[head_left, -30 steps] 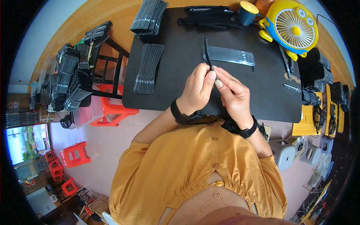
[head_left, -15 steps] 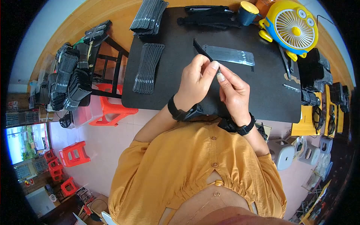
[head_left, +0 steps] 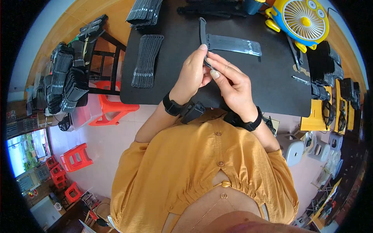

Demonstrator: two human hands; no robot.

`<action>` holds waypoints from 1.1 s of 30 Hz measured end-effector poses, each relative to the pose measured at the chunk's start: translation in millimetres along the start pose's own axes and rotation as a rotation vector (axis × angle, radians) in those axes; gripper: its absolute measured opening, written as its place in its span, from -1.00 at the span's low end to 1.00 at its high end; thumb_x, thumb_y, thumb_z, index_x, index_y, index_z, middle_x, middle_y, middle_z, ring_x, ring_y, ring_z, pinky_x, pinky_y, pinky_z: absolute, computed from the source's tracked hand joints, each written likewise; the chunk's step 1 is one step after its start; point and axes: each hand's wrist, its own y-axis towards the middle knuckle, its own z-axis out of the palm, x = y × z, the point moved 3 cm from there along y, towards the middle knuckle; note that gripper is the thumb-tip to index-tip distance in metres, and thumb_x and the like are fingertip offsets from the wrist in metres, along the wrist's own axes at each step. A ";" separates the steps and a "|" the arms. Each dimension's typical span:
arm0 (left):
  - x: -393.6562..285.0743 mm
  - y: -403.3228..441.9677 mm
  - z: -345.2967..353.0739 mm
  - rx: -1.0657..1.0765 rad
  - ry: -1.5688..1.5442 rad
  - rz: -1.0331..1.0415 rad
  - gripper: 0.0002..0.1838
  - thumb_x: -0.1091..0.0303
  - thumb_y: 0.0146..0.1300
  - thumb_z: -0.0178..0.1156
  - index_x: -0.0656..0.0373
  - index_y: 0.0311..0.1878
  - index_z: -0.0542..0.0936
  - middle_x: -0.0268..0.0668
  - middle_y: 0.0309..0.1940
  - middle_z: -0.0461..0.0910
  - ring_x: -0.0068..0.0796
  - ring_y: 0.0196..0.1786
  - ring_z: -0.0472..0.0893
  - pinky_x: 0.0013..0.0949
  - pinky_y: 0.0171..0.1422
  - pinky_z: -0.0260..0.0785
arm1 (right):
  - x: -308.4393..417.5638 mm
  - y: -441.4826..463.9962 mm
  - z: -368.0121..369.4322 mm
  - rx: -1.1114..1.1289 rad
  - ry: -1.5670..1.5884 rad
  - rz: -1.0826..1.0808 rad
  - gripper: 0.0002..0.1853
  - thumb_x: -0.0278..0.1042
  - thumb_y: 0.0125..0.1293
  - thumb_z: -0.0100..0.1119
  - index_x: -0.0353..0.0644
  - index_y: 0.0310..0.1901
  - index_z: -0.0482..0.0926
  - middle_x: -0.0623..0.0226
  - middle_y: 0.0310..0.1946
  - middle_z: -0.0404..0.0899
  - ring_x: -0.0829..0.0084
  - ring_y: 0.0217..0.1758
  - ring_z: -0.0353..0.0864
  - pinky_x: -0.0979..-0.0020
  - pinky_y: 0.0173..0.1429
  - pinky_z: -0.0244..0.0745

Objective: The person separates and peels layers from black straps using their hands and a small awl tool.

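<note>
A narrow black strap (head_left: 202, 32) runs between my two hands above the dark table, its free end pointing away from me. My left hand (head_left: 189, 75) is closed on the strap's middle, thumb pressed along it. The thumb and fingers of my right hand (head_left: 234, 87) pinch its lower end; the part between the fingers is mostly hidden. Just beyond my hands lies a flat, shiny grey strip piece (head_left: 233, 45) with small white markings at its right end. A fanned row of dark straps (head_left: 147, 62) is to the left of my left hand.
Another pile of straps (head_left: 143, 13) lies at the table's (head_left: 272, 89) far left. A yellow and blue fan (head_left: 305, 21) and a dark cup (head_left: 253, 6) stand at the back right. Bundled straps hang on a rack (head_left: 112, 64) at left. Red stools (head_left: 76, 157) stand on the floor.
The strap has turned more upright, its flat side now showing. Both hands have shifted slightly left, and the left palm has turned inward. The whole view has tilted a little.
</note>
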 end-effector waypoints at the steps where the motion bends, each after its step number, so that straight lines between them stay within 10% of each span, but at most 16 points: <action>1: -2.5 -2.4 1.4 -0.050 0.032 0.017 -0.56 -0.07 0.48 -0.08 0.05 -0.41 0.43 -0.48 -0.69 0.29 -0.68 -0.73 0.26 -0.58 -0.72 0.00 | -2.6 0.6 -0.3 0.019 -0.024 -0.027 -0.72 -0.55 0.35 0.15 -0.23 0.08 0.63 0.12 0.18 0.57 0.30 0.15 0.63 0.37 0.20 0.53; 5: -0.3 -4.3 2.2 -0.113 0.085 0.088 -0.55 -0.08 0.48 -0.09 0.04 -0.43 0.41 -0.48 -0.68 0.30 -0.68 -0.73 0.26 -0.56 -0.71 -0.01 | 4.7 0.3 -0.6 0.035 0.087 0.162 -0.72 -0.54 0.37 0.15 -0.19 0.09 0.64 0.17 0.19 0.57 0.37 0.13 0.63 0.42 0.16 0.56; 13: -9.4 -8.2 -9.1 -0.043 0.246 0.101 -0.49 -0.02 0.53 -0.16 0.20 -0.39 0.46 -0.37 -0.67 0.41 -0.61 -0.70 0.36 -0.51 -0.65 0.14 | -1.8 -4.8 -0.9 0.009 0.351 0.298 -0.72 -0.48 0.36 0.21 -0.10 0.08 0.67 0.31 0.10 0.64 0.74 -0.57 0.44 0.68 -0.59 0.29; 18: -29.4 -26.1 -6.4 -0.168 0.856 0.595 -0.54 0.07 0.53 -0.05 0.21 -0.44 0.43 -0.42 -0.68 0.35 -0.67 -0.61 0.31 -0.48 -0.53 0.14 | 1.0 -7.1 -6.4 -0.072 0.280 0.346 -0.73 -0.46 0.35 0.24 -0.10 0.07 0.68 0.28 -0.02 0.69 0.75 -0.56 0.44 0.68 -0.55 0.34; 19: -32.3 -33.2 -1.5 -0.163 0.893 0.578 -0.66 0.18 0.43 0.11 0.25 -0.40 0.46 -0.10 -0.57 0.52 -0.14 -0.53 0.55 -0.23 -0.42 0.34 | 2.8 -7.1 -4.7 -0.078 0.264 0.293 -0.73 -0.47 0.35 0.24 -0.11 0.07 0.68 0.27 -0.01 0.69 0.74 -0.55 0.46 0.68 -0.54 0.35; 24: -18.6 -34.8 -1.1 -0.084 0.834 0.673 -0.73 0.21 0.45 0.09 0.25 -0.27 0.44 -0.10 -0.58 0.51 -0.13 -0.54 0.54 -0.22 -0.42 0.34 | 9.4 -6.7 -0.1 -0.068 0.203 0.108 -0.72 -0.48 0.34 0.24 -0.14 0.07 0.67 0.24 0.02 0.68 0.71 -0.45 0.54 0.68 -0.47 0.42; 26: -13.0 -33.9 -0.8 -0.044 0.722 0.716 -0.73 0.23 0.54 -0.08 0.23 -0.25 0.40 -0.41 -0.61 0.37 -0.69 -0.56 0.33 -0.50 -0.48 0.19 | 12.9 -9.2 0.9 -0.074 0.184 0.227 -0.72 -0.50 0.35 0.23 -0.17 0.08 0.66 0.22 0.04 0.66 0.66 -0.34 0.59 0.66 -0.40 0.46; 33: 7.0 -24.5 1.1 -0.053 0.420 0.685 -0.72 0.18 0.56 -0.16 0.15 -0.20 0.39 -0.46 -0.55 0.35 -0.74 -0.58 0.28 -0.59 -0.54 0.13 | 11.7 -8.3 10.2 -0.108 0.301 0.155 -0.73 -0.49 0.35 0.23 -0.17 0.07 0.67 0.22 0.08 0.64 0.69 -0.40 0.57 0.68 -0.47 0.43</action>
